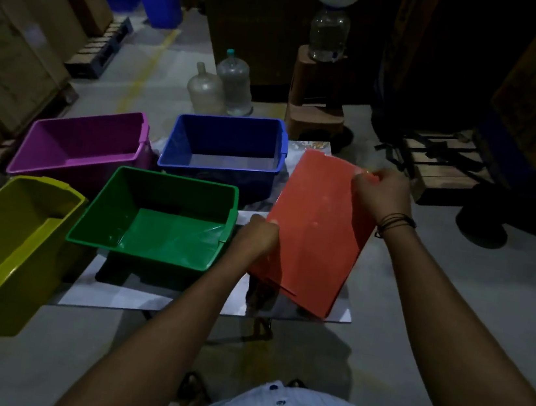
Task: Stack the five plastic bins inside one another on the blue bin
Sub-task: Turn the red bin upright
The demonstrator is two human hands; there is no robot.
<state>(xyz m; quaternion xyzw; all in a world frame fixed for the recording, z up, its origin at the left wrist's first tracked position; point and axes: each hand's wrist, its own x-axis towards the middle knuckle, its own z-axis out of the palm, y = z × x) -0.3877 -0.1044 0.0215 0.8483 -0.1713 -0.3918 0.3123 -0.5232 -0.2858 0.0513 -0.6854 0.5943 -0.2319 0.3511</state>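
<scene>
An orange-red bin (317, 229) is tipped up on the right of a low table, its flat underside facing me. My left hand (255, 235) grips its near left edge and my right hand (380, 193) grips its far right edge. The blue bin (179, 143) stands upright at the back middle of the table, with nothing in it. A green bin (169, 220) sits upright in front of it, just left of my left hand. A purple bin (79, 147) is at the back left and a yellow bin (4, 256) at the front left.
The bins rest on a pale low table (152, 296) over a concrete floor. Large water jugs (220, 87) stand behind the blue bin, beside a brown dispenser stand (313, 106). Wooden crates line the left, a pallet (441, 171) lies at the right.
</scene>
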